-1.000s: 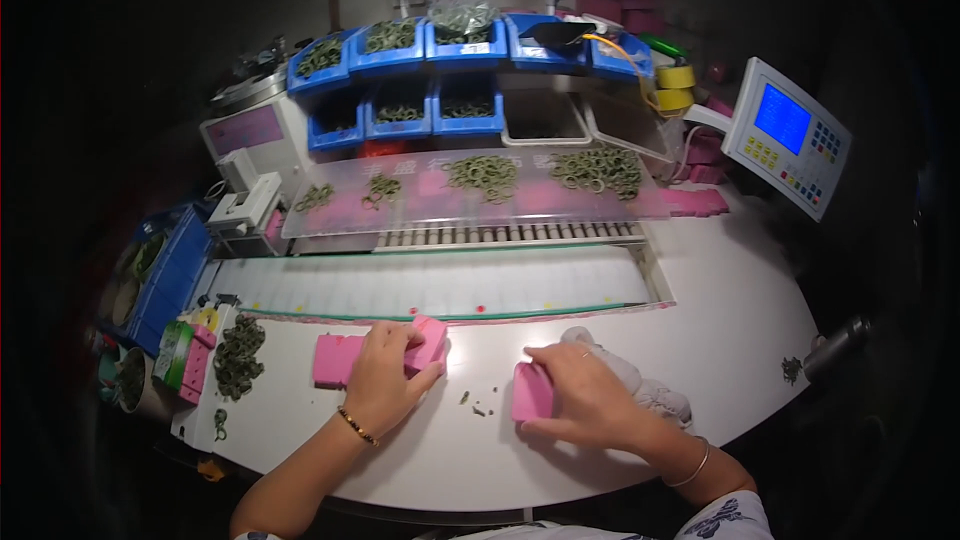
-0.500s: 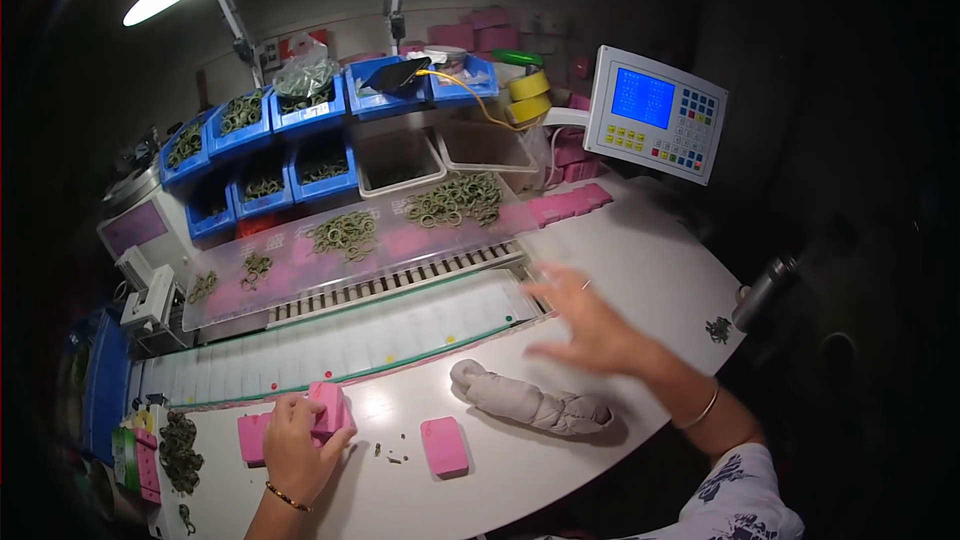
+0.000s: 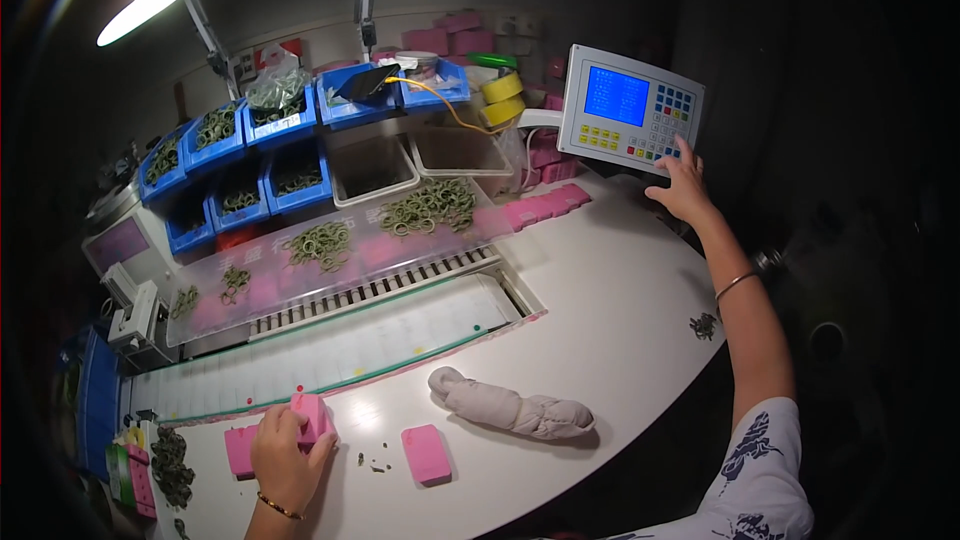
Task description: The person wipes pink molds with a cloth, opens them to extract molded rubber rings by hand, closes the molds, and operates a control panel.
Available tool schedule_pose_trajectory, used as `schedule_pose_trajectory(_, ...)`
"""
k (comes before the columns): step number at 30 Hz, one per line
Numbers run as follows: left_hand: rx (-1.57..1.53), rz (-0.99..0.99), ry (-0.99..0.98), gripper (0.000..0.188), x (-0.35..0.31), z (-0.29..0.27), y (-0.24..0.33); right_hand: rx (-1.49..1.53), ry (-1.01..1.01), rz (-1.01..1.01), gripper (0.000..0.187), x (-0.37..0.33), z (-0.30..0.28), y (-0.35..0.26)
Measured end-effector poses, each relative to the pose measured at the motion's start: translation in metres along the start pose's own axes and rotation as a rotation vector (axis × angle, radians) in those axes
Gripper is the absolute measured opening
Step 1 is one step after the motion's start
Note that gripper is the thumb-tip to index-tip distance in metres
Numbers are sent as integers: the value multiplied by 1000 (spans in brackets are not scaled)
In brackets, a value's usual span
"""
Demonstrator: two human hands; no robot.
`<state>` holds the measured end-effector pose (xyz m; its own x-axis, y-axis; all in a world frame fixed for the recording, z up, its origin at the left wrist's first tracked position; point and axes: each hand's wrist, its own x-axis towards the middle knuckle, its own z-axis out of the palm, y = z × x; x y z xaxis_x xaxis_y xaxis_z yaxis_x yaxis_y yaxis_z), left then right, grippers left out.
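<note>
At the near edge of the white bench, the left hand lies over a pink block, fingers curled around it; its forearm is cut off by the lower edge. A second pink block lies flat just left of that hand, partly hidden by it, and a third lies apart to the right, with a few dark crumbs between. Further left, a heap of green rings sits beside stacked pink and green pieces that are hard to make out in the dim rim. A rolled grey cloth lies near the middle of the bench. Beyond it runs a long white tray, then a slotted rail and a clear sloping panel with clumps of green rings on it. At the right, the right arm stretches out, open hand with fingertips on the keys of the panel box with its blue screen. A small dark clump lies near that arm. At the back stand blue bins holding rings, their contents partly shadowed, under a lamp.
</note>
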<state>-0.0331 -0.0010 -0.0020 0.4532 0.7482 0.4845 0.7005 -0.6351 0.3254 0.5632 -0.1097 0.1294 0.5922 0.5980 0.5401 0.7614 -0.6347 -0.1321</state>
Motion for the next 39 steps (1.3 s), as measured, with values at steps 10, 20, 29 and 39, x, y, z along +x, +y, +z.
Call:
schedule_pose_trajectory(10,36,-14,-1,36,-3,4,0,-8,3,-78,40,16,4,-13)
schedule_pose_trajectory(20,53,18,66,35,-14,4,-9,76,78,-297,39,9,21,-40)
schedule_pose_trajectory(29,-48,9,33,32,-10,2,-4,402,-101,-755,40,-136,-18,-161)
schedule_pose_trajectory(39,-64,-50,25,28,-12,6,-11,691,-670,-1027,58,-267,-9,-254)
